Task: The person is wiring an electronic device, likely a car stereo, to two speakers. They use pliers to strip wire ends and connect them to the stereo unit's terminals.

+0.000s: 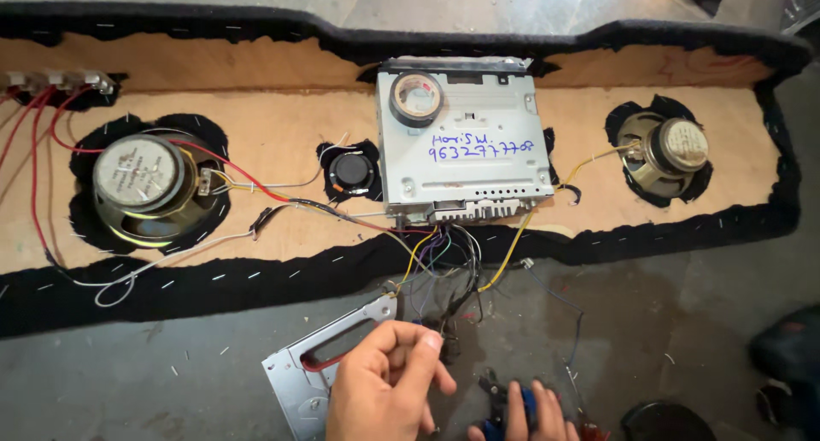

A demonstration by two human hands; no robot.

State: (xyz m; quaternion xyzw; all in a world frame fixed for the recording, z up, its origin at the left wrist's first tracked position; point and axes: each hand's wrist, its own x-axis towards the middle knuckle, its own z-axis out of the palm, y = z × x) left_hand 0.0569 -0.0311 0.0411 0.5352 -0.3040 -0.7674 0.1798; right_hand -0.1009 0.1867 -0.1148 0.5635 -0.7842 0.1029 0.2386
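Your left hand (389, 385) sits lowest and closest in view, its fingers curled in toward the thumb and pinching the ends of the loose wire bundle (440, 274) that hangs from the back of the grey metal car stereo (465, 142). Beside it, your right hand (534, 415) is wrapped around blue-handled pliers (504, 398), though the frame edge cuts it off, so how firmly it grips you cannot tell for sure. Judging by this, you look to be at the wiring step, sorting or stripping one lead from the bunch. A next move would call for keeping that single strand isolated between your fingertips and bringing the plier jaws up to it without catching its neighbours. Just under your left hand lies a bent metal mounting bracket (320, 368) on the concrete floor. The stereo rests on a plywood speaker board (282, 108) edged in black carpet, with a roll of black tape (416, 97) on top, a large speaker (141, 185) to one side, a small tweeter (350, 172) nearer, and another speaker (666, 150) opposite.
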